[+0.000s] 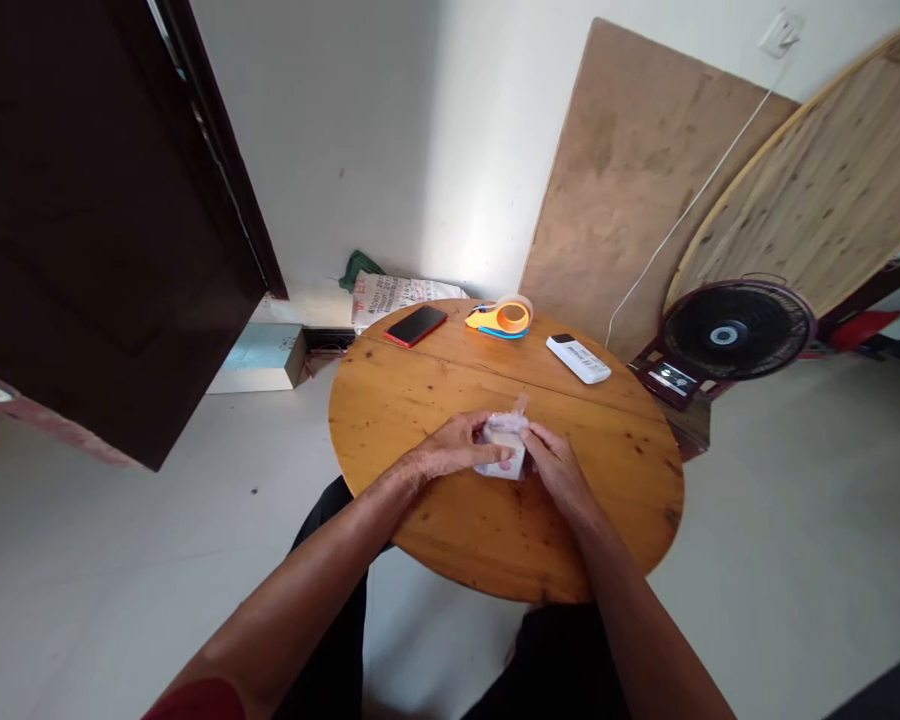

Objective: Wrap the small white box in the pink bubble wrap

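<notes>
The left hand [461, 446] has its grip around the left side of a white box [505, 438] at the middle of the tabletop [487, 545]; the right hand [559, 470] grips its right edge. Beyond lie a white device [579, 359], phone [416, 326] and tape dispenser [487, 320].

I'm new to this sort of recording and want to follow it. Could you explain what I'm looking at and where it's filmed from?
Of course. There's no machine here: these are a person's two bare hands, seen by a camera worn on that person's head, looking forward and down. They're over a round wooden table. The left hand and right hand hold a small white box from either side; a clear strip sticks up beyond it. Along the table's far side, from left to right, lie a phone, a tape dispenser and a white device I can't identify for sure.
</notes>
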`<state>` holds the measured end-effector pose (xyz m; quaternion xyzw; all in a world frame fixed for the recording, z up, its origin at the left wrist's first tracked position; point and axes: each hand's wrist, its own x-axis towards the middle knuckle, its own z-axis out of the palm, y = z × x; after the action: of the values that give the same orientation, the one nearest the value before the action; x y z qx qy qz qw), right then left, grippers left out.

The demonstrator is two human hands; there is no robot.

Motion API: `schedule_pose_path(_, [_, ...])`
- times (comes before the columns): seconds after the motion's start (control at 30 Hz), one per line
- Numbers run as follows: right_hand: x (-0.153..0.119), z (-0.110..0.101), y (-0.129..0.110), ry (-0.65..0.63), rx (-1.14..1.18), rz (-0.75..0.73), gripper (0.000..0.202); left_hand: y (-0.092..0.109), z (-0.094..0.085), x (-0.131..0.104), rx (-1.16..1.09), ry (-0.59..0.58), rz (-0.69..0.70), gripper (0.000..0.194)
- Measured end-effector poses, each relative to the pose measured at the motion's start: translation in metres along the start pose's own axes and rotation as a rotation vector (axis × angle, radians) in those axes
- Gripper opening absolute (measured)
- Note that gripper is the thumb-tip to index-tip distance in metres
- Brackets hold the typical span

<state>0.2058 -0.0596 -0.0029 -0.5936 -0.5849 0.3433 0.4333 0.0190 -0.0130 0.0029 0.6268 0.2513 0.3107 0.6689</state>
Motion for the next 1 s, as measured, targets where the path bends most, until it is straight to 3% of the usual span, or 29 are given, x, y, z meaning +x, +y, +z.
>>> schedule_pose_path(0.23, [-0.01, 0.0, -0.01, -0.089, 0.05, -0.036, 0.038, -0.004, 0.001, 0.005, -0.207, -0.004, -0.042, 0.056])
schedule_pose_path(0.4, [-0.012, 0.001, -0.013, -0.077, -0.035, -0.016, 0.048, -0.002, 0.0, 0.005, -0.269, -0.04, -0.014, 0.063])
schedule_pose_path(0.63, [-0.012, -0.001, -0.013, -0.144, 0.125, -0.018, 0.051, -0.004, -0.001, 0.008, -0.279, -0.067, -0.029, 0.057])
schedule_pose_path(0.8, [-0.011, -0.002, -0.007, -0.118, 0.01, -0.049, 0.044, -0.007, 0.0, 0.009, -0.258, 0.018, -0.071, 0.054])
schedule_pose_path(1.0, [-0.01, -0.001, -0.002, -0.06, -0.149, -0.179, 0.04, -0.009, 0.002, 0.009, -0.2, 0.04, -0.062, 0.052])
